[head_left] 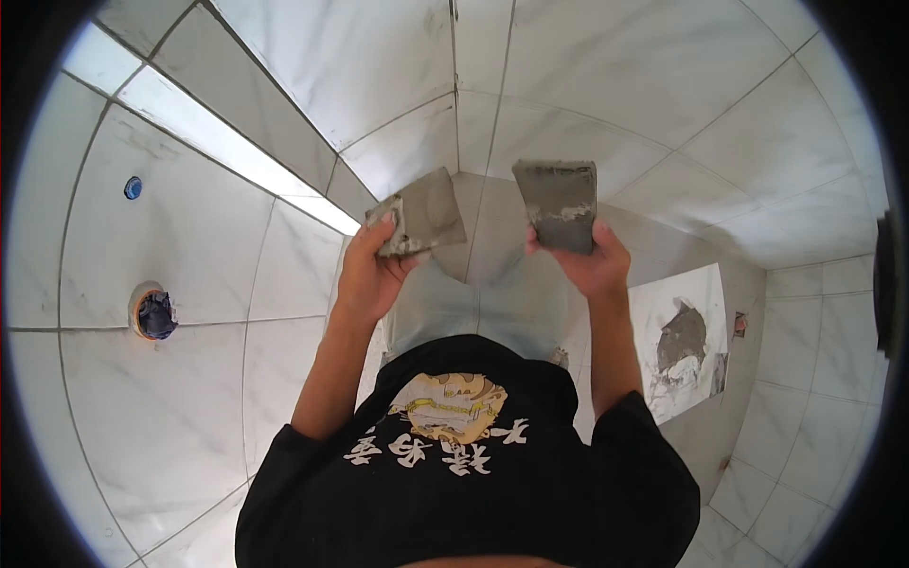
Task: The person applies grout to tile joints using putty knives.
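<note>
Person's standing in a tiled corner with a cut tile bit in each hand, both held up in front of the chest. The left hand (pixel 369 275) is pinching the left piece (pixel 421 213) by its lower edge, fingers wrapped behind it and thumb on the front. The right hand (pixel 587 260) has the right piece (pixel 561 204) the same way, clamped at its bottom edge. Both pieces show a grey, mortar-smeared face to the camera, and there's a lighter streak across the right one.

Using the board (pixel 696 293) as the reference (it's the loose tile lying flat with a grey heap of mortar on it), both pieces are up and to the left of it, well apart from it and in the air. They touch nothing but the hands, with a gap between the two.

As for progress, the walls (pixel 189 246) look fully tiled wherever I can see. Both pieces look coated, but neither is set against any surface, so I'd say that's the part not done. Far left of the board there's a round hole (pixel 154 314) in the wall with something stuffed in it, and a small blue cap (pixel 133 187) above that.
</note>
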Demonstrator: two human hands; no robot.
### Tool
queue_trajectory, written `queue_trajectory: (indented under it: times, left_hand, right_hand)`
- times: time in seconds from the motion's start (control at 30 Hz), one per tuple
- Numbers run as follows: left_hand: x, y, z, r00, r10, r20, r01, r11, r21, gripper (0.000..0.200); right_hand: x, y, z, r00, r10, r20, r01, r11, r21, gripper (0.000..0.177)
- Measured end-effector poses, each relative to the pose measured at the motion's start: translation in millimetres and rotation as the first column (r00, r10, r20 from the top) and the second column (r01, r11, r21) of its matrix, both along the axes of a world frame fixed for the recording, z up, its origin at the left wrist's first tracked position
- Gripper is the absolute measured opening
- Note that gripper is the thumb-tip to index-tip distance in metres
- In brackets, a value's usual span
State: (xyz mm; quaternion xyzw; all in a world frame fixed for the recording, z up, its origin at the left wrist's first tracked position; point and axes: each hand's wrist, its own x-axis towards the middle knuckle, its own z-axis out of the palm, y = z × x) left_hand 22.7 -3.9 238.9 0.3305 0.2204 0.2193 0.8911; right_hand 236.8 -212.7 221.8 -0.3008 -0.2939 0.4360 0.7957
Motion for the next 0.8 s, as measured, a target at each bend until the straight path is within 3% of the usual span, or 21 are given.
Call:
queue_trajectory:
  times: [0.03,0.1,0.13,0.2,0.23,0.3,0.33,0.4,0.53,0.6,0.73,0.8]
  left_hand:
    - [1.1,5.3,-2.4,1.000,-0.026,-0.009,0.027,0.999,0.032,0.036]
    - [0.7,13.0,-7.6,0.998,-0.057,-0.018,0.058,0.994,0.089,0.037]
    - [2.4,9.4,0.1,0.998,-0.054,-0.023,0.056,0.996,0.076,0.037]
    - [6.4,5.2,17.1,0.996,0.033,-0.080,-0.017,0.979,0.201,0.038]
    - [4.7,7.1,14.2,0.996,0.045,-0.076,-0.026,0.971,0.238,0.038]
    - [4.0,7.0,9.8,0.996,0.071,-0.061,-0.057,0.976,0.209,0.034]
    - [3.4,6.6,7.6,0.995,0.092,-0.043,-0.082,0.979,0.186,0.030]
    - [1.5,6.1,0.5,0.994,0.093,-0.051,-0.084,0.982,0.168,0.030]
    - [-0.2,4.5,-12.3,0.997,0.071,-0.043,-0.066,0.993,0.094,0.030]
    - [2.3,2.9,-16.6,0.997,0.080,-0.021,-0.078,0.994,0.080,0.030]
    - [8.8,-1.0,-19.6,0.993,0.105,0.052,-0.109,0.992,0.070,0.030]
    - [11.8,-1.3,-18.7,0.994,0.104,0.030,-0.107,0.991,0.087,0.029]
  right_hand:
    - [-0.5,2.3,12.6,1.000,-0.003,-0.012,0.003,1.000,-0.010,0.069]
    - [2.5,4.4,38.3,0.891,-0.007,0.454,0.088,0.983,-0.158,0.078]
    - [4.9,2.8,37.8,0.893,0.002,0.449,0.084,0.982,-0.172,0.078]
    - [9.5,1.3,37.7,0.954,0.278,0.116,-0.259,0.953,-0.156,0.074]
    - [4.8,1.7,37.5,0.953,0.283,0.112,-0.263,0.951,-0.161,0.074]
    - [-14.5,2.4,36.4,0.899,0.328,-0.291,-0.362,0.930,-0.070,0.071]
    - [-23.5,1.8,35.8,0.897,0.327,-0.299,-0.363,0.929,-0.074,0.071]
    - [-40.0,-1.1,33.6,0.852,0.213,-0.479,-0.313,0.940,-0.139,0.070]
    - [-55.5,-7.3,23.6,0.791,0.133,-0.597,-0.298,0.936,-0.187,0.066]
    - [-58.7,-10.1,16.5,0.727,0.272,-0.631,-0.425,0.899,-0.102,0.065]
    - [-63.3,-6.0,18.8,0.701,0.308,-0.644,-0.468,0.879,-0.089,0.065]
    - [-62.0,-2.8,26.0,0.821,0.222,-0.527,-0.438,0.836,-0.330,0.065]
